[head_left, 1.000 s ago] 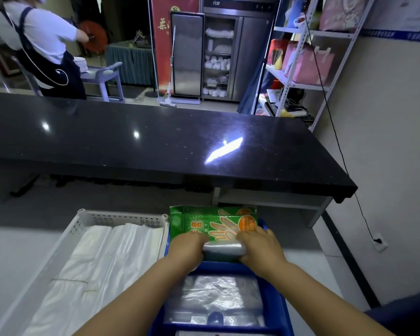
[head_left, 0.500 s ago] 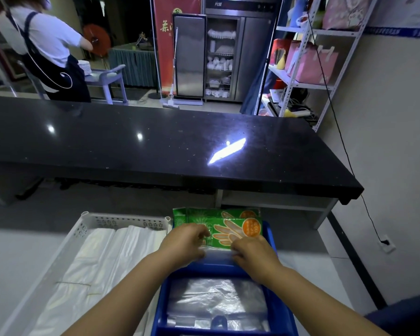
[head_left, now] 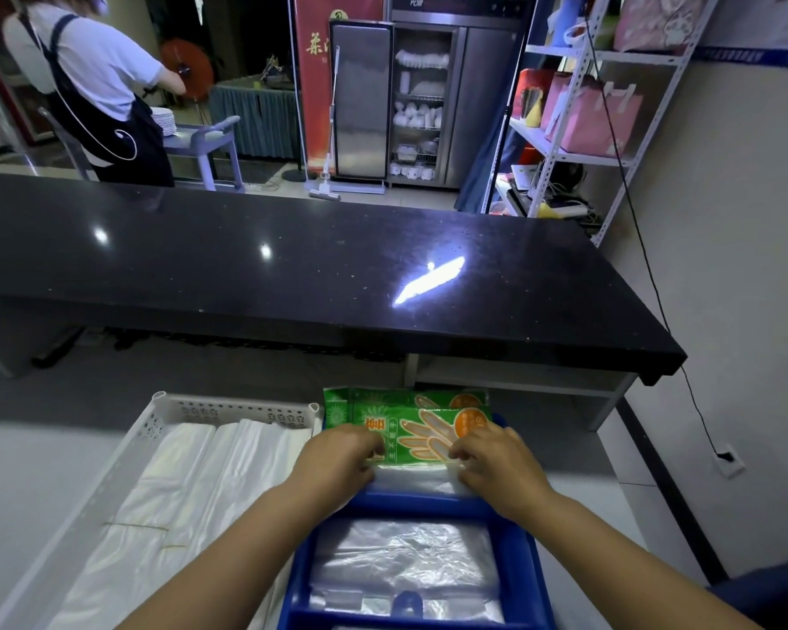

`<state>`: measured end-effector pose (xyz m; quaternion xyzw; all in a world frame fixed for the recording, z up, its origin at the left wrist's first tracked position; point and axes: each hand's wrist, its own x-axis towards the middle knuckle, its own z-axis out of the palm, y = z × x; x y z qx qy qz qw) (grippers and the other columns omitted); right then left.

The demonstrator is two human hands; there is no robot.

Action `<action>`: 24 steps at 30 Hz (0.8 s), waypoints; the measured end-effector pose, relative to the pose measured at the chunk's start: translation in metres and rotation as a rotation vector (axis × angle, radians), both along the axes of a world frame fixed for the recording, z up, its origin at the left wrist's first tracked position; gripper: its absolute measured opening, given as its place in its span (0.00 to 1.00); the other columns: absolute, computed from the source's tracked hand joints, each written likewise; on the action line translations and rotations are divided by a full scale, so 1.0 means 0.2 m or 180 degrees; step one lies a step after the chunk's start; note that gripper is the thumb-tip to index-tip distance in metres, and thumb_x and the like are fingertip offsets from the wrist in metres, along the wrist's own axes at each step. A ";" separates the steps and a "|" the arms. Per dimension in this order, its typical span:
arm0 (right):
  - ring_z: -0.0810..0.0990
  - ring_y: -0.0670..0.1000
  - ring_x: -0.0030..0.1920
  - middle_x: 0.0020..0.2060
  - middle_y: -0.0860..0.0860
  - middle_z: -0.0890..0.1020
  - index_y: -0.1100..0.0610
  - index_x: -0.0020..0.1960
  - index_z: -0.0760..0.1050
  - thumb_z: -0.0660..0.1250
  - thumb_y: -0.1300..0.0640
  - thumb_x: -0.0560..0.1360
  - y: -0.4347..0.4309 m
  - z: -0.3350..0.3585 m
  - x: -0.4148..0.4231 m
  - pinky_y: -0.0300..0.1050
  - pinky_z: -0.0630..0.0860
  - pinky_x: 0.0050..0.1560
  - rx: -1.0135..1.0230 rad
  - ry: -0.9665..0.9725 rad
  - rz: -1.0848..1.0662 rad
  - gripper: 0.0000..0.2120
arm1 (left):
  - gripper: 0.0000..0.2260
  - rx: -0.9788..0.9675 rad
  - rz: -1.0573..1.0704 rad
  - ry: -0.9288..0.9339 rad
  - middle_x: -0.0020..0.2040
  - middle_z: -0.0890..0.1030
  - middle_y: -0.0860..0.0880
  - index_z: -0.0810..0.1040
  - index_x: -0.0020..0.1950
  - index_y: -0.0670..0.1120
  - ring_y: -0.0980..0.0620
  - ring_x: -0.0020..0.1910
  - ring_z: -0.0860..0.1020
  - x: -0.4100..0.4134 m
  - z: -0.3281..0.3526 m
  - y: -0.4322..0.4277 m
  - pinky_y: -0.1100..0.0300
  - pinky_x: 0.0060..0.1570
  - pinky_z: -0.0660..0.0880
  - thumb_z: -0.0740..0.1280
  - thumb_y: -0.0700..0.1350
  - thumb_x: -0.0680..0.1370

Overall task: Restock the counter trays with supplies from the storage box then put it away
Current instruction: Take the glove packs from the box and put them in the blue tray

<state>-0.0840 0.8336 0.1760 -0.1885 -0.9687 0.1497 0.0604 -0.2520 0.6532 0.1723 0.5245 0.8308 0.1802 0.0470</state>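
Glove pack (head_left: 428,422) now lowered into blue tray (head_left: 428,504) far compartment. Left hand (head_left: 342,456), right hand (head_left: 497,461): fingers curled, pinching near edge. Restocking underway.

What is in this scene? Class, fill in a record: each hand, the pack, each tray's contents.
left hand: holds glove pack's near edge
right hand: holds the same edge
glove pack: green, at blue tray's far end
blue tray: clear bags in nearer compartment
white tray: white bags, left of blue tray
counter: black, beyond the trays
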 end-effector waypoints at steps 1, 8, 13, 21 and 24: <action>0.74 0.47 0.53 0.50 0.44 0.80 0.46 0.53 0.77 0.68 0.53 0.71 0.00 -0.01 0.01 0.41 0.62 0.54 0.0006 -0.0013 0.0033 0.10 | 0.12 -0.0044 0.0008 -0.0076 0.52 0.81 0.52 0.78 0.53 0.52 0.50 0.51 0.78 -0.01 0.00 -0.01 0.61 0.42 0.70 0.68 0.44 0.71; 0.74 0.48 0.50 0.52 0.46 0.80 0.48 0.50 0.77 0.68 0.51 0.72 0.00 0.00 0.04 0.41 0.66 0.54 0.0243 -0.0317 0.0244 0.07 | 0.07 -0.0600 -0.0271 -0.0069 0.50 0.81 0.50 0.77 0.48 0.49 0.47 0.48 0.77 0.00 -0.01 -0.01 0.58 0.41 0.70 0.65 0.41 0.71; 0.73 0.49 0.54 0.54 0.46 0.81 0.49 0.53 0.78 0.65 0.53 0.75 0.04 0.03 0.07 0.44 0.64 0.56 0.0502 -0.0450 0.0437 0.08 | 0.08 -0.0677 -0.0356 0.0392 0.47 0.81 0.47 0.79 0.46 0.48 0.46 0.49 0.76 -0.07 0.04 -0.08 0.57 0.43 0.70 0.64 0.40 0.70; 0.78 0.51 0.48 0.51 0.48 0.83 0.49 0.55 0.79 0.68 0.56 0.74 0.02 0.14 0.10 0.45 0.72 0.51 0.0793 0.0177 0.0595 0.10 | 0.07 0.0034 0.0401 0.0371 0.44 0.83 0.49 0.81 0.47 0.48 0.46 0.46 0.78 0.00 0.17 -0.27 0.57 0.40 0.71 0.64 0.41 0.74; 0.82 0.53 0.42 0.43 0.50 0.85 0.52 0.49 0.82 0.69 0.59 0.73 -0.08 0.22 0.06 0.47 0.79 0.42 0.0692 0.0511 0.0910 0.06 | 0.06 0.0113 0.0793 0.0247 0.43 0.82 0.54 0.79 0.49 0.52 0.51 0.43 0.78 0.13 0.23 -0.35 0.60 0.35 0.67 0.64 0.47 0.75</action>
